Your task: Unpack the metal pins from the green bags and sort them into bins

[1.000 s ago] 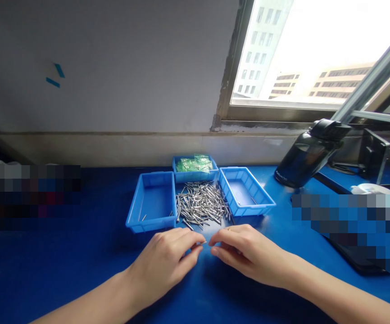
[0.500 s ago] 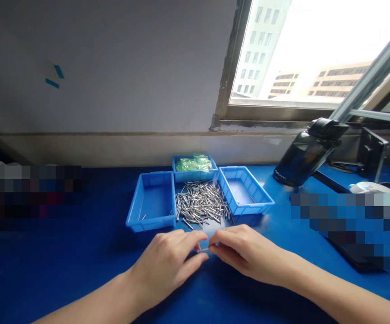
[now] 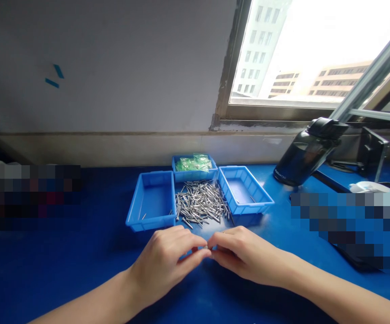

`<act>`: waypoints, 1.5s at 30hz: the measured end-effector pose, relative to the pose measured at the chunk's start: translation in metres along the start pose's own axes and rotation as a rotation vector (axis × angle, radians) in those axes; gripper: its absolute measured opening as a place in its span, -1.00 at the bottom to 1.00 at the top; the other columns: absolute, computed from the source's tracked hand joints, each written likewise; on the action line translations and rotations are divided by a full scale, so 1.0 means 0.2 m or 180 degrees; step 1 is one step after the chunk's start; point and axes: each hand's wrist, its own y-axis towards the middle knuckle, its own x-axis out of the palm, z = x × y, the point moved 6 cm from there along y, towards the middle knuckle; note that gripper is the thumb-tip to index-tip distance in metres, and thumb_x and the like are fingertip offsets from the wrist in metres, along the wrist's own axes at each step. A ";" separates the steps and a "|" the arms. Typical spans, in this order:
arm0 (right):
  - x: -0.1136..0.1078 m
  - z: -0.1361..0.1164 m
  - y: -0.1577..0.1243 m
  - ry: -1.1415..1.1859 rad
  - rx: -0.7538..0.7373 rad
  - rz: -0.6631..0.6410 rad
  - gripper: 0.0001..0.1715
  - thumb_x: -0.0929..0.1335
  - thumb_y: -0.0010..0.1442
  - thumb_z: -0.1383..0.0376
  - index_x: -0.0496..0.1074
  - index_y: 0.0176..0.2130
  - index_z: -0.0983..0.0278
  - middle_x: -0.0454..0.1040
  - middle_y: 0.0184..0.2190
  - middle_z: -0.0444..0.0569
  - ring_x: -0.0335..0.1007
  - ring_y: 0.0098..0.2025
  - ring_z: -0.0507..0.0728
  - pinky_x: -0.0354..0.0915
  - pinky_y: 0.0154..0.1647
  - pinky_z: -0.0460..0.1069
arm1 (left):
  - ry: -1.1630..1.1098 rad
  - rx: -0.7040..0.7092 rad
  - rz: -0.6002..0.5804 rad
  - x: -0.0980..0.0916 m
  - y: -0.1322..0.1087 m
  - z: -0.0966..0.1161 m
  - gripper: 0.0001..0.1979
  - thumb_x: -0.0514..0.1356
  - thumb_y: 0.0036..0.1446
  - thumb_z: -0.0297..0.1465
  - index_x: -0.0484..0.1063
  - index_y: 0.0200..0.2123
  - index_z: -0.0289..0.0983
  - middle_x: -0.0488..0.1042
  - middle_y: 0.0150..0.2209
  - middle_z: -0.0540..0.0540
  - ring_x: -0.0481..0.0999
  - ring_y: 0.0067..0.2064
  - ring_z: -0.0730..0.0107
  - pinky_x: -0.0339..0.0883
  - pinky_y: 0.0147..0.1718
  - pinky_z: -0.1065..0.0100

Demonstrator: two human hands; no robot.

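My left hand [image 3: 168, 261] and my right hand [image 3: 242, 254] meet fingertip to fingertip low over the blue table [image 3: 63, 270], both pinched. Between the fingertips a small metal pin [image 3: 209, 247] is only just visible. Right behind the hands lies a loose pile of metal pins [image 3: 200, 204]. A blue tray [image 3: 151, 201] with a few pins stands left of the pile, and another blue tray [image 3: 245, 191] stands on its right. Behind the pile a third blue tray [image 3: 195, 167] holds green packets.
A black tilted device [image 3: 308, 153] stands at the right under the window [image 3: 316, 54]. A grey wall rises behind the table. Blurred-out areas cover the far left and the right of the table.
The two hands have closed together, so the pin that showed between the fingertips half a second ago is now almost covered. Trays and pile are unmoved.
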 end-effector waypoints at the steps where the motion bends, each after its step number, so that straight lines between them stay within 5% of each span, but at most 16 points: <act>1: 0.00 0.00 0.00 0.0053 0.0008 0.0000 -0.81 0.20 0.24 0.30 0.35 -0.28 0.29 0.39 -0.54 -0.12 0.26 -0.54 -0.04 0.09 -0.52 -0.16 | -0.0019 0.0056 -0.0014 0.00 0.00 0.01 -0.91 0.15 0.12 -0.42 0.45 -0.36 -0.27 0.49 -0.49 0.01 0.43 -0.46 0.50 0.28 -0.47 0.50; 9: -0.02 0.00 0.00 0.0348 0.0132 0.0062 -0.87 0.21 0.20 0.34 0.33 -0.32 0.31 0.31 -0.57 -0.16 0.13 -0.56 -0.07 0.06 -0.53 -0.19 | -0.0136 0.0334 -0.0058 0.00 -0.01 0.05 -0.78 0.17 0.07 -0.47 0.41 -0.16 -0.31 0.51 -0.47 -0.01 0.43 -0.48 0.50 0.29 -0.48 0.51; 17: -0.09 0.01 0.00 0.0112 0.0100 0.0502 -0.89 0.22 0.20 0.31 0.31 -0.30 0.29 0.29 -0.61 -0.19 0.11 -0.60 -0.08 0.05 -0.57 -0.19 | -0.0146 -0.0148 0.0002 -0.02 0.01 0.00 -0.92 0.14 0.09 -0.47 0.44 -0.34 -0.28 0.49 -0.48 0.02 0.42 -0.49 0.54 0.26 -0.53 0.55; 21: -0.12 -0.04 -0.02 0.0033 -0.0233 0.0817 -0.86 0.21 0.22 0.30 0.31 -0.30 0.29 0.31 -0.62 -0.18 0.14 -0.61 -0.07 0.09 -0.54 -0.18 | -0.0129 -0.0439 -0.0212 0.01 0.00 -0.04 -0.89 0.12 0.09 -0.48 0.44 -0.31 -0.24 0.49 -0.45 0.03 0.44 -0.46 0.53 0.26 -0.52 0.55; 25: -0.09 -0.09 -0.04 -0.0031 -0.0678 0.0681 -0.85 0.19 0.22 0.34 0.32 -0.25 0.30 0.36 -0.59 -0.14 0.20 -0.59 -0.06 0.11 -0.52 -0.16 | -0.0063 -0.0352 -0.0385 0.05 0.00 -0.02 -0.89 0.12 0.06 -0.49 0.43 -0.37 -0.23 0.46 -0.51 0.06 0.41 -0.48 0.53 0.25 -0.51 0.54; 32: -0.10 -0.02 -0.01 -0.0062 -0.0050 0.0754 -0.90 0.21 0.19 0.35 0.30 -0.31 0.28 0.30 -0.62 -0.19 0.14 -0.61 -0.07 0.07 -0.55 -0.18 | -0.0247 -0.0898 -0.0214 0.03 0.00 -0.09 -0.93 0.10 0.09 -0.46 0.36 -0.34 -0.26 0.40 -0.54 0.10 0.36 -0.54 0.58 0.23 -0.54 0.56; 40: -0.01 -0.01 -0.01 0.0123 0.0075 0.0091 -0.92 0.20 0.18 0.39 0.26 -0.32 0.26 0.31 -0.57 -0.18 0.17 -0.57 -0.05 0.02 -0.55 -0.17 | -0.0143 0.0149 -0.0102 0.01 0.00 0.02 -0.89 0.15 0.07 -0.49 0.41 -0.29 -0.27 0.44 -0.55 0.05 0.38 -0.54 0.55 0.22 -0.52 0.52; 45: 0.00 0.00 0.00 0.0227 0.0144 0.0006 -0.90 0.17 0.21 0.38 0.25 -0.29 0.26 0.32 -0.54 -0.15 0.17 -0.54 -0.04 0.03 -0.52 -0.17 | -0.0048 0.0356 -0.0013 0.00 0.00 0.04 -0.84 0.13 0.11 -0.49 0.40 -0.20 -0.28 0.48 -0.52 0.02 0.38 -0.53 0.51 0.21 -0.51 0.49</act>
